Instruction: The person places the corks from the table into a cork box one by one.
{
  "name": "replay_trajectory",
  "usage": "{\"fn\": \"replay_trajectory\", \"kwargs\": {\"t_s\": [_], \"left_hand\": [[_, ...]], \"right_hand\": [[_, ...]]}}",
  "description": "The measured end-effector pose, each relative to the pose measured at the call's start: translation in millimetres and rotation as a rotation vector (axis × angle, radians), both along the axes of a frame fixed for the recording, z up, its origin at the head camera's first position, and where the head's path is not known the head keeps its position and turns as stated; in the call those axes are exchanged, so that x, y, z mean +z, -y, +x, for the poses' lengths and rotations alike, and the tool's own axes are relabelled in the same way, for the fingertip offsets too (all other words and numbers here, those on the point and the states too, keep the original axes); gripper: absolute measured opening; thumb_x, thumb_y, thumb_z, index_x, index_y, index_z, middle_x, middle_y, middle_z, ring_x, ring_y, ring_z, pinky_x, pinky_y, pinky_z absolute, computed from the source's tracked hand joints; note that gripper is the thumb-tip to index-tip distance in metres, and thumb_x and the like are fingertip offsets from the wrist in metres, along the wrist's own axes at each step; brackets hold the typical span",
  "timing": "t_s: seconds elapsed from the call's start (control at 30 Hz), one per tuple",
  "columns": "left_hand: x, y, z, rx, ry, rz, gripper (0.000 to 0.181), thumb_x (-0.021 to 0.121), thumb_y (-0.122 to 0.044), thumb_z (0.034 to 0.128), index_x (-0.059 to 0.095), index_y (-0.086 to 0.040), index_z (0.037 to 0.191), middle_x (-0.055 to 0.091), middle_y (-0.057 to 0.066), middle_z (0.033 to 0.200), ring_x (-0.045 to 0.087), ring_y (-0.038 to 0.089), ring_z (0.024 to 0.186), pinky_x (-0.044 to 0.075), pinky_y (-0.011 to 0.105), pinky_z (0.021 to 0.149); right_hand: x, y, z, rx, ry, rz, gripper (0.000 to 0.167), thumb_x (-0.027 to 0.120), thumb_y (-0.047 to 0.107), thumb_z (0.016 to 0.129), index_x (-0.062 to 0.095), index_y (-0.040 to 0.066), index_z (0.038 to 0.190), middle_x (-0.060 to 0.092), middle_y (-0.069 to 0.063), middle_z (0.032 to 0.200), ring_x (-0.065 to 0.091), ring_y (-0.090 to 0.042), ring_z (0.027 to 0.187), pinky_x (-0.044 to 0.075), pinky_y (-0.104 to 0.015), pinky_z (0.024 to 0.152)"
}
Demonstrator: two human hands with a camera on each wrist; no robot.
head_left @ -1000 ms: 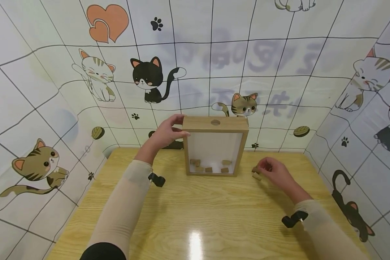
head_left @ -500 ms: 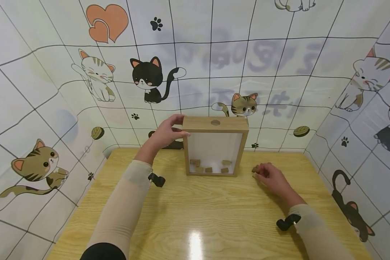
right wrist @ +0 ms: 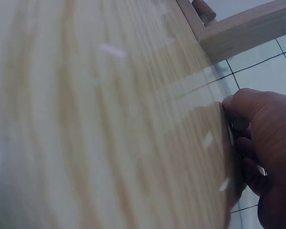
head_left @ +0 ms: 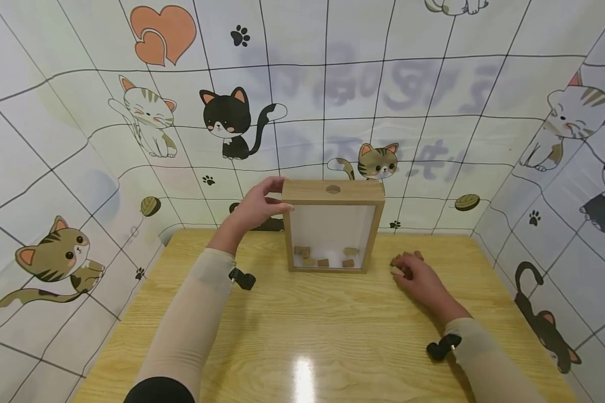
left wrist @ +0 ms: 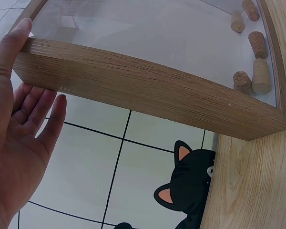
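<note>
A wooden shadow box (head_left: 307, 193) with a clear front stands upright on the table, a round hole in its top. Several corks (left wrist: 261, 76) lie along its bottom inside. My left hand (head_left: 256, 207) grips the upper left corner, thumb on the front edge (left wrist: 133, 81) and fingers behind. To the right of the box, my right hand (head_left: 423, 282) is low at the tabletop. Between its thumb and fingers it pinches a cork (right wrist: 240, 123), mostly hidden by the hand in the head view. Whether other corks lie under that hand cannot be seen.
The pale wooden table (head_left: 302, 319) meets a cloth wall (head_left: 302, 89) printed with cats and grid lines, close behind the box. Similar cloth rises at both sides. A wrist camera (head_left: 443, 347) sits on the right sleeve, another (head_left: 242, 279) on the left.
My right hand has shifted slightly left and toward me, covering the pale cork that lay on the table. The left hand and the box stay in place.
</note>
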State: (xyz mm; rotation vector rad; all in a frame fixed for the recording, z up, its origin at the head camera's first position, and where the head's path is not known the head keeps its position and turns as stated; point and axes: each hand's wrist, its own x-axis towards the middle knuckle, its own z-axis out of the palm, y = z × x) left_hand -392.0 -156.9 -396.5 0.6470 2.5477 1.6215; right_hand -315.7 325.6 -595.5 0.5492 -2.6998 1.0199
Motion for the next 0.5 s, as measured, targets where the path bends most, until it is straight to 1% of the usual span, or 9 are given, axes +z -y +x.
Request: {"fn": "replay_trajectory", "kwargs": {"t_s": [0.07,0.17,0.33,0.4,0.5], "left_hand": [[-0.5,0.0,-0.6,0.0,-0.002,-0.001,0.083,0.09,-0.028,0.0971,0.045,-0.017,0.166,0.053,0.01,0.158,0.064,0.037,0.133,0.055,0.054,0.109],[-1.4,0.8,-1.6,-0.005,-0.001,-0.001,0.083,0.089,-0.027,0.0977,0.044,-0.017,0.167,0.053,0.01,0.159,0.064,0.037,0.134,0.054,0.055,0.11],[-2.3,1.1,-1.4,-0.01,-0.001,-0.002,0.084,0.088,-0.027,0.0982,0.043,-0.016,0.168,0.053,0.011,0.159,0.063,0.037,0.135,0.054,0.054,0.111],[-2.1,1.4,-0.9,-0.011,-0.004,-0.002,0.083,0.088,-0.027,0.0982,0.044,-0.016,0.168,0.052,0.011,0.159,0.062,0.037,0.136,0.054,0.054,0.11],[-1.6,1.0,-0.5,-0.011,-0.007,0.004,0.083,0.089,-0.027,0.0976,0.044,-0.016,0.167,0.053,0.011,0.159,0.063,0.038,0.135,0.055,0.054,0.109]], "right_hand": [[1.6,1.1,1.2,-0.003,-0.001,0.027,0.023,0.082,0.008,0.101,0.071,0.006,0.121,0.065,-0.002,0.1,0.057,-0.02,0.087,0.048,-0.042,0.082],[3.7,3.0,3.0,-0.014,0.011,0.034,0.022,0.082,0.009,0.102,0.07,0.007,0.12,0.063,-0.001,0.098,0.055,-0.018,0.085,0.047,-0.039,0.078],[2.4,4.4,4.5,-0.033,-0.002,0.038,0.021,0.081,0.009,0.102,0.069,0.007,0.119,0.063,-0.004,0.098,0.056,-0.02,0.086,0.046,-0.04,0.077],[1.8,4.4,5.0,-0.042,0.002,0.022,0.021,0.08,0.008,0.102,0.068,0.006,0.12,0.064,-0.005,0.101,0.056,-0.021,0.088,0.047,-0.041,0.078],[2.1,2.8,6.5,-0.071,0.045,-0.034,0.021,0.077,0.008,0.102,0.067,0.007,0.121,0.063,-0.007,0.102,0.056,-0.023,0.088,0.046,-0.039,0.077]]}}
